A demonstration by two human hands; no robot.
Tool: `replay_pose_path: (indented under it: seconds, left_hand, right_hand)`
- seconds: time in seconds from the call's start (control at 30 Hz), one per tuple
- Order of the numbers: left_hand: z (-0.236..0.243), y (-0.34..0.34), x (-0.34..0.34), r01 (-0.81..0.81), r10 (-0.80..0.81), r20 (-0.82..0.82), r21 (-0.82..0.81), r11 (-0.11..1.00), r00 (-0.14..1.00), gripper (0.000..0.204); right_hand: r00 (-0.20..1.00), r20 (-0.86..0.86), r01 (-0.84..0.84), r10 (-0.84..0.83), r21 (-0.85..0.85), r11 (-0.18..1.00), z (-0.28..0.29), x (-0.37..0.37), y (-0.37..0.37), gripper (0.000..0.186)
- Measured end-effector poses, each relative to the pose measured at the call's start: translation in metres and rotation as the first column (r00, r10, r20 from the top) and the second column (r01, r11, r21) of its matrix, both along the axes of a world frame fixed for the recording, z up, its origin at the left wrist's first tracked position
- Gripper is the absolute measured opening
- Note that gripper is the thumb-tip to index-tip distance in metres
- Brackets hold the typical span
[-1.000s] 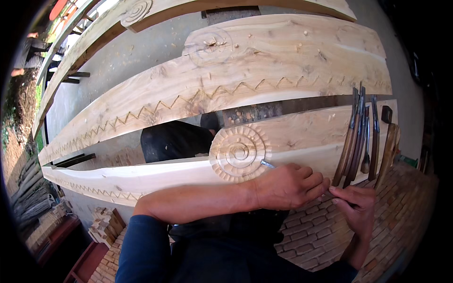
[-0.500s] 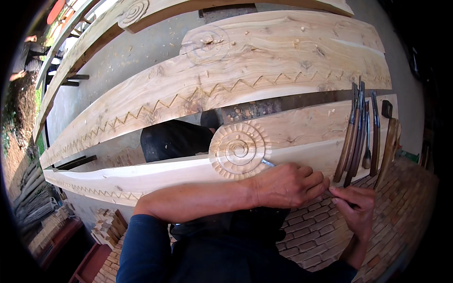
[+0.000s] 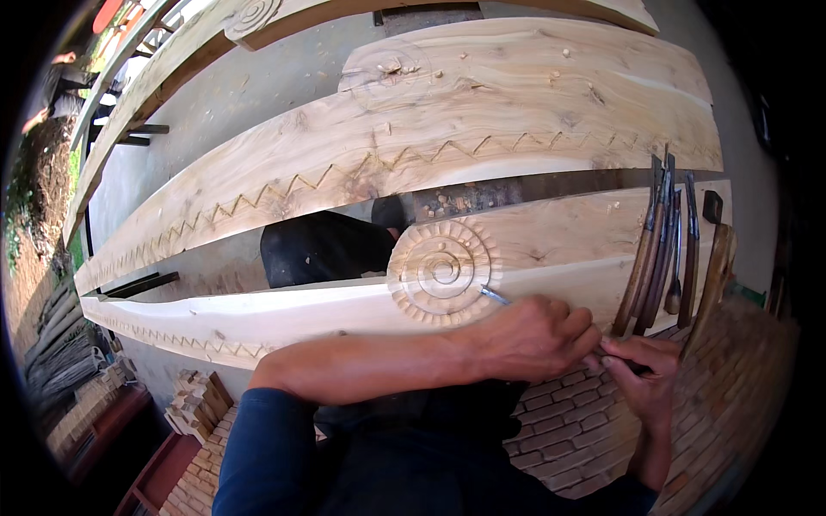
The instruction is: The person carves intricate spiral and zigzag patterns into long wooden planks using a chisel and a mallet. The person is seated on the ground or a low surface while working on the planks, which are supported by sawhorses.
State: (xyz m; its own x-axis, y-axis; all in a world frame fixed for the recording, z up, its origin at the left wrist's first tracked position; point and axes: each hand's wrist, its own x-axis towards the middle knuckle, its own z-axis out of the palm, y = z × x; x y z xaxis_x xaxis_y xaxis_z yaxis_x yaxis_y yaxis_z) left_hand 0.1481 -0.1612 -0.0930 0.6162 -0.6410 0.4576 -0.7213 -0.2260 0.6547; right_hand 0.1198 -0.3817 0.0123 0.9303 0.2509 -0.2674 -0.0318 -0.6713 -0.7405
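Note:
A carved wooden spiral disc (image 3: 444, 268) with a scalloped rim stands out from the near plank (image 3: 310, 316). The metal blade of a carving chisel (image 3: 493, 295) meets the disc's lower right edge. My left hand (image 3: 538, 340) is closed around the chisel, its forearm lying across the plank's near edge. Beyond it, at the plank's near side, my right hand (image 3: 641, 361) has its fingers closed at the handle end, which is mostly hidden.
Several chisels (image 3: 658, 249) with wooden handles lie on the plank's right end, beside a hammer-like tool (image 3: 712, 275). Behind is another plank (image 3: 533, 103) with a zigzag groove and wood chips. Wood blocks (image 3: 200, 404) are stacked at lower left above brick paving (image 3: 568, 417). Another person (image 3: 60, 90) is far left.
The chisel blade shows more length beyond my left hand and sits at the disc's lower right edge. The whole view has shifted slightly; both hands keep their grip.

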Motion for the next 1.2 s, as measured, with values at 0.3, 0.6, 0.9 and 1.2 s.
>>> replay_pose_path:
  seconds: [0.3, 0.6, 0.9, 1.2]
  left_hand:
    - [-0.004, -0.004, -0.003, -0.055, 0.055, -0.003, 0.016, 0.998, 0.998, 0.038]
    - [-0.001, -0.004, -0.005, -0.070, 0.067, 0.039, 0.075, 0.995, 0.997, 0.038]
    - [0.001, 0.003, -0.004, -0.075, 0.068, 0.110, 0.066, 0.995, 0.992, 0.037]
    - [0.000, 0.003, -0.010, 0.000, 0.021, 0.199, -0.104, 0.995, 0.980, 0.033]
  right_hand:
    - [0.999, 0.037, -0.004, 0.004, 0.005, 1.000, -0.007, -0.001, 0.002, 0.030]
    - [0.999, 0.024, 0.036, -0.037, 0.062, 0.997, -0.007, -0.008, 0.004, 0.028]
    - [0.997, 0.079, -0.008, 0.004, 0.051, 0.999, -0.006, -0.009, 0.009, 0.029]
    - [0.995, 0.096, -0.003, 0.011, -0.082, 0.997, 0.021, -0.027, 0.011, 0.034]
